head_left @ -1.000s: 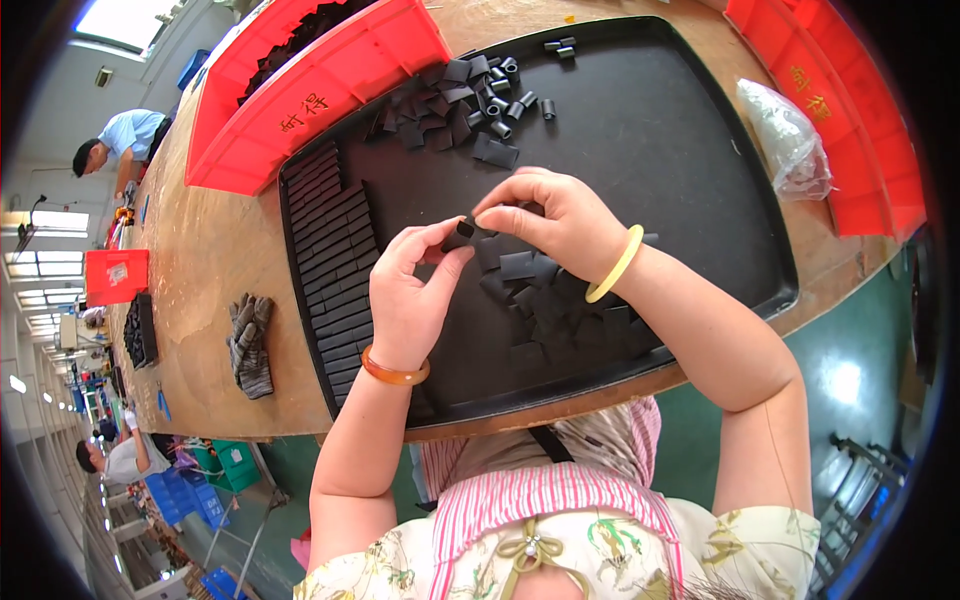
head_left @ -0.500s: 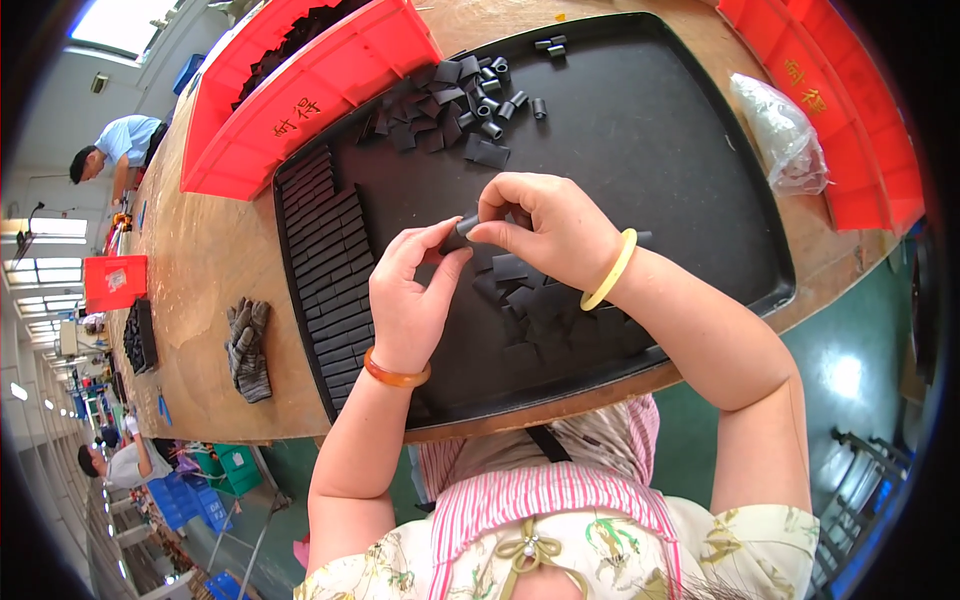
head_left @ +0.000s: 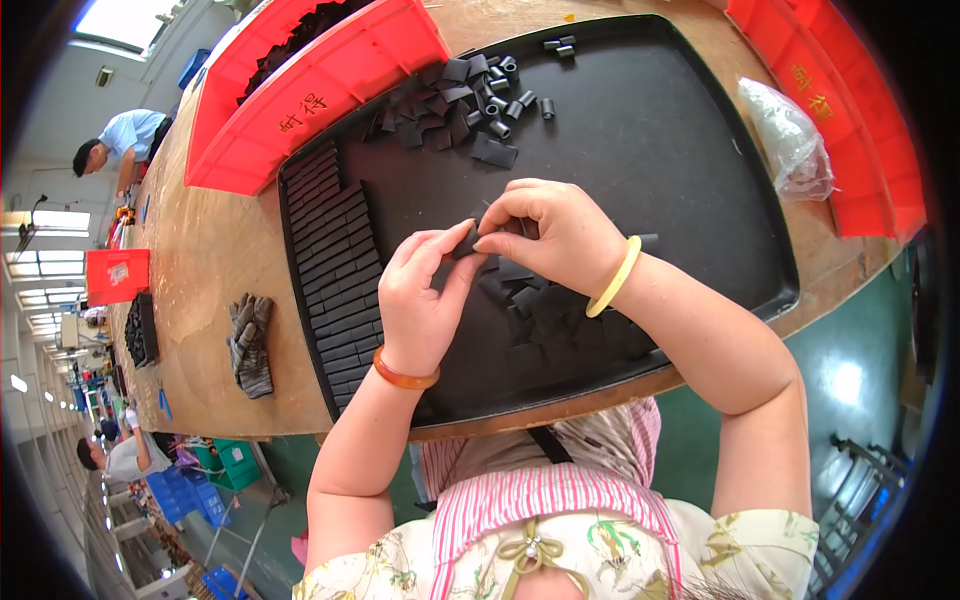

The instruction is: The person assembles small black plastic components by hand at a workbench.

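Over the middle of a large black tray (head_left: 640, 130), both my hands meet at a small dark tube-like piece (head_left: 466, 243). My left hand (head_left: 425, 300) pinches it between thumb and fingers. From the other side my right hand (head_left: 560, 232) is closed on its end, fingertips pressed together; the fingers partly hide the piece. Below my right hand lie loose flat black pieces (head_left: 545, 320). Further up the tray is a heap of flat black squares (head_left: 430, 110) beside short black tubes (head_left: 547, 108). Neat rows of black pieces (head_left: 330, 265) line the tray's left side.
A red bin (head_left: 310, 110) of dark pieces stands behind the tray's left corner. Another red bin (head_left: 865, 140) and a clear plastic bag (head_left: 790, 145) are at right. Grey gloves (head_left: 250, 345) lie on the wooden table (head_left: 215, 250). A person (head_left: 130, 145) works at far left.
Both hands stay together over the tray. The piece has turned in my fingers, and my left fingertips now cover more of it. The whole view has shifted slightly.
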Available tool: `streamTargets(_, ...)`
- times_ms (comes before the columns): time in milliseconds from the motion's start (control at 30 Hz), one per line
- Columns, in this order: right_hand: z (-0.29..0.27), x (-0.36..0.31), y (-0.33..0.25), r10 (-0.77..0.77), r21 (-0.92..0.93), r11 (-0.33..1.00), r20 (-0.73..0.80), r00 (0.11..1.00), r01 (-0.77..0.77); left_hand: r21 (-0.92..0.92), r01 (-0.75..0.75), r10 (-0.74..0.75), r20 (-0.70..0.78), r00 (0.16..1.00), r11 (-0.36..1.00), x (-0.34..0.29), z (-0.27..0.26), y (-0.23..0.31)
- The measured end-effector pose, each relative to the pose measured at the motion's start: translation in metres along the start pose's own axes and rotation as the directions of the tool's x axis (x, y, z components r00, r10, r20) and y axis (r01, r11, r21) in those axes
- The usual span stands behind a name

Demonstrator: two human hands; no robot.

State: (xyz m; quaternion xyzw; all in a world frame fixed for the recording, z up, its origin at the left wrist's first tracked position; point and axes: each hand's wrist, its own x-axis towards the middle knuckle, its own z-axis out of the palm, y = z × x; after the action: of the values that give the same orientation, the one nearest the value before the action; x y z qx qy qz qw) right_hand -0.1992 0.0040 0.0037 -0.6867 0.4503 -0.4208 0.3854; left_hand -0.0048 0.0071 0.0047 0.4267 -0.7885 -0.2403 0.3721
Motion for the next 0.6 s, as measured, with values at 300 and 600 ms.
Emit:
streamTargets(300,0.007,0.000,0.005,0.089,0.238,0.968,-0.021,0.996,-0.081,0.330,-0.155,0.151,0.037,0.988,0.931,0.018,-0.026,-0.014)
streamTargets(600,0.002,0.005,0.017,-0.044,-0.103,0.994,-0.101,0.994,0.034,0.711,-0.168,0.198,0.041,0.979,0.683,0.082,-0.084,-0.122)
